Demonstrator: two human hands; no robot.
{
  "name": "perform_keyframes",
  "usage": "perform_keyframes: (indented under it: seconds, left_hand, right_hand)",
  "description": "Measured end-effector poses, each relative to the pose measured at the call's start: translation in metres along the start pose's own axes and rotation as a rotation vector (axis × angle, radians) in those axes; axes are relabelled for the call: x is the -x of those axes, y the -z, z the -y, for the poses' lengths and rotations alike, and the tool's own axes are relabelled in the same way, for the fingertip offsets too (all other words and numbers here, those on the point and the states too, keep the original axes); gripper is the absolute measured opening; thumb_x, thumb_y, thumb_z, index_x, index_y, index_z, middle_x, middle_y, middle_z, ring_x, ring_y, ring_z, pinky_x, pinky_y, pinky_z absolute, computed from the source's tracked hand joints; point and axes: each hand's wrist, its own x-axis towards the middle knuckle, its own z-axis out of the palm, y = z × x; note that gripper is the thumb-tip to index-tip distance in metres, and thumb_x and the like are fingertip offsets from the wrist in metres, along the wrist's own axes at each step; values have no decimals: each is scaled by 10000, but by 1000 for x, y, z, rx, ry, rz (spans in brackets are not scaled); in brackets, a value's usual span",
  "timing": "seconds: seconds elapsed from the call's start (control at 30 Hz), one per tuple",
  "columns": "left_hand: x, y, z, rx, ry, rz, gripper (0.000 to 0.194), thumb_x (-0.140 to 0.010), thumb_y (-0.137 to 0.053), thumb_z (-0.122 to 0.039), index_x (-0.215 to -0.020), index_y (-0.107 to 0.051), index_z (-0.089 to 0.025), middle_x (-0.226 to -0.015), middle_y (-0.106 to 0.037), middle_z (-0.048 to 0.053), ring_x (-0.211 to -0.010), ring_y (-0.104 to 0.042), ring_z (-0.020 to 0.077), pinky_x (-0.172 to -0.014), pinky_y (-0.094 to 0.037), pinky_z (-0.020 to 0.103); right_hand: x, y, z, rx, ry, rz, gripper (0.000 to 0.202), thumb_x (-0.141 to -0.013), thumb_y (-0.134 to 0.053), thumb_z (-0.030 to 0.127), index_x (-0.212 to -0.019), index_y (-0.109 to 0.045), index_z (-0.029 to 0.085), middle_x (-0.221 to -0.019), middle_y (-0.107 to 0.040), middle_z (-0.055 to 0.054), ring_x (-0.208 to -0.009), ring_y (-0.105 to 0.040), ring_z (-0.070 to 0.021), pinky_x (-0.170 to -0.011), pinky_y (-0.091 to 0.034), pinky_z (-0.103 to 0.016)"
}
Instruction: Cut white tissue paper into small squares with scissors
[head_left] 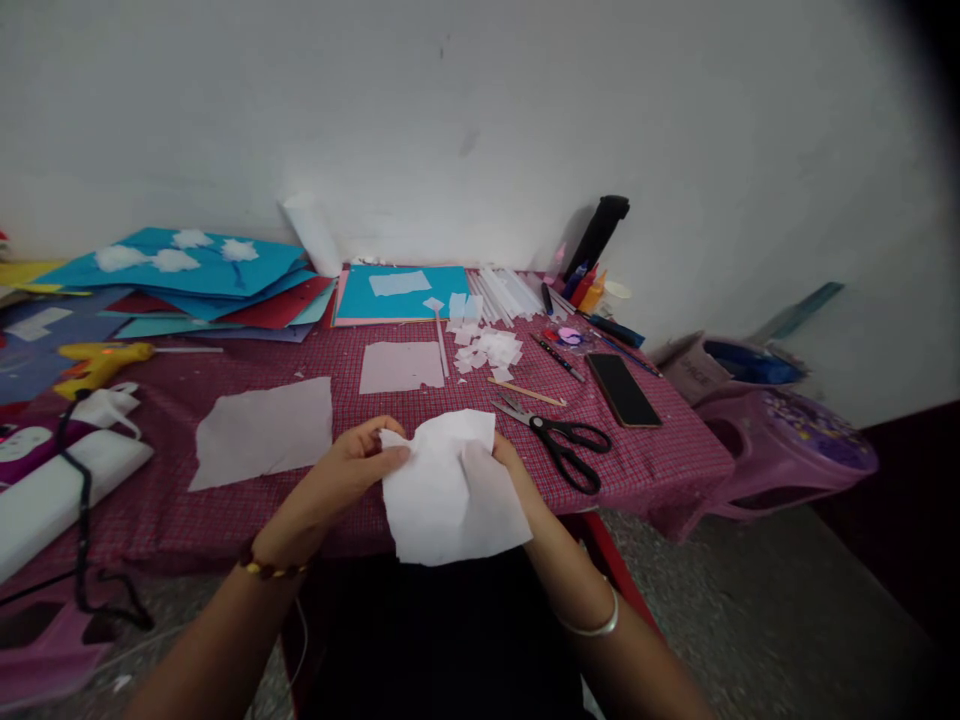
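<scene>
My left hand [358, 458] has the grip closed in a pinch, thumb on top, at the upper left corner of the white sheet [442, 500]. My right hand [511, 458] is at its right edge, fingers hidden behind it; I cannot tell how firmly they close. The sheet hangs bowed and creased in front of the bench [682, 465], near its front edge.

I judge it very light, limp and easy to tear or crumple, so I would take it by opposite edges with a soft pinch and little pull. Just right of it lie the black-handled scissors [553, 428], blades apart. A loose pale sheet [266, 432] lies to the left, and small paper pieces [491, 350] are heaped beyond. The phone [624, 390] lies dark-screened farther right; the yellow glue gun [101, 366] is far left.

Faint lettering shows on the pale tub [697, 370], too blurred for me to read surely; I can make out no brand.
</scene>
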Motion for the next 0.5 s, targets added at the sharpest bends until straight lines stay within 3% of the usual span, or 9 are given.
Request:
perform_keyframes:
  seconds: [0.17, 0.4, 0.5]
  left_hand:
    - [-2, 2, 6, -60, 32, 98, 187, -758, -655, -319, -816, -524, -199, -522, -515, -77, -390, -428, 66, -402, -336, 174]
    - [-5, 8, 8, -150, -55, -55, 169, -734, -641, -302, -726, -528, -177, -606, -509, -53, -534, -465, 92, -517, -361, 195]
    - [-4, 7, 6, -181, -71, -54, 203, -713, -638, -324, -685, -499, -180, -624, -480, -47, -569, -446, 105, -540, -354, 205]
  right_hand:
    - [-4, 0, -4, -194, -38, -28, 309, -599, -748, 379, -853, -689, 213, -722, -709, 4, -669, -633, -211, -614, -502, -315]
    - [-7, 3, -8, -238, -58, -65, 281, -594, -764, 364, -781, -650, 188, -611, -645, 31, -517, -549, -134, -497, -437, -242]
    - [-6, 3, -8, -239, -66, -65, 252, -614, -752, 359, -750, -622, 191, -569, -613, 47, -480, -523, -116, -488, -429, -235]
